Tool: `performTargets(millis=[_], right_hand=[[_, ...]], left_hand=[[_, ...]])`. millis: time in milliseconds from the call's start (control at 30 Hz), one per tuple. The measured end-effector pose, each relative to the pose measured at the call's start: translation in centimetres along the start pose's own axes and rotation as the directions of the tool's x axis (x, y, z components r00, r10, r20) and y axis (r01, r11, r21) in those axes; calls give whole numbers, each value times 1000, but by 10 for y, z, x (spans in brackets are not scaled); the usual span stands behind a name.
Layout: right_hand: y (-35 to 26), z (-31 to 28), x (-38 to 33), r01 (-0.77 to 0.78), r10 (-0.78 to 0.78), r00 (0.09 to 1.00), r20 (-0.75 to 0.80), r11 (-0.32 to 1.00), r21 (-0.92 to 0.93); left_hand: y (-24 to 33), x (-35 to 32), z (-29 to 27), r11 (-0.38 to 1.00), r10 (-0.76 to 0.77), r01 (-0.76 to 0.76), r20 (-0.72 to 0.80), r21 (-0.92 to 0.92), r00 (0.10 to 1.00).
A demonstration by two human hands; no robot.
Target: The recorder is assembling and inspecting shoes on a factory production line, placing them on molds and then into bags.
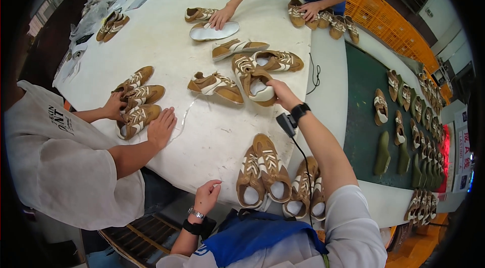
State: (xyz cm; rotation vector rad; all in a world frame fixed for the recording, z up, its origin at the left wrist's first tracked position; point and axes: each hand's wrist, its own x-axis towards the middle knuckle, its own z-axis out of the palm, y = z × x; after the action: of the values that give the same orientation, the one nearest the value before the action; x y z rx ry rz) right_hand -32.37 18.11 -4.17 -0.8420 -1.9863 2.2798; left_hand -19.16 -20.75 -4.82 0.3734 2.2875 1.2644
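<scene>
My right hand (283, 94) grips a brown-and-white lace-up sneaker (246, 73) by its heel, thumb at the collar. The sneaker is tilted, with its pale insole showing, above other sneakers on the white table. My left hand (206, 196) is beside the table's near edge, fingers curled in, with nothing seen in it. Close to the held shoe lie a sneaker (216, 86) to its left, another sneaker (281, 60) behind it and a third sneaker (237, 49) farther back. Nearer me, a pair of sneakers (262, 167) stands with toes pointing away.
At left, a co-worker's hands (160, 127) are by several sneakers (139, 95). Across the white table (166, 41), another person touches a white insole-shaped piece (214, 31) and a sneaker. At right, a green conveyor (364, 131) carries shoes and green shoe lasts. Orange crates (384, 20) stand behind.
</scene>
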Motion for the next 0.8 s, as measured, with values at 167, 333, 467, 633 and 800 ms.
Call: performTargets(millis=[167, 333, 467, 633, 800], right_hand=[[-25, -67, -45, -59, 67, 998, -5, 905, 422], [-34, -111, -28, 40, 123, 961, -249, 826, 563], [-30, -76, -1, -419, 313, 819, -480, 899, -129], [7, 62, 26, 462, -563, 790, 243, 286, -839], [27, 108, 37, 407, -368, 887, 280, 332, -851]], left_hand=[[7, 10, 6, 998, 62, -61, 60, -13, 996], [8, 9, 0, 1000, 24, -24, 5, 7, 1000], [1, 6, -1, 1000, -3, 3, -5, 17, 1000], [4, 11, 7, 998, -30, 30, -13, -56, 999], [13, 23, -2, 996, 84, -81, -93, 42, 992]])
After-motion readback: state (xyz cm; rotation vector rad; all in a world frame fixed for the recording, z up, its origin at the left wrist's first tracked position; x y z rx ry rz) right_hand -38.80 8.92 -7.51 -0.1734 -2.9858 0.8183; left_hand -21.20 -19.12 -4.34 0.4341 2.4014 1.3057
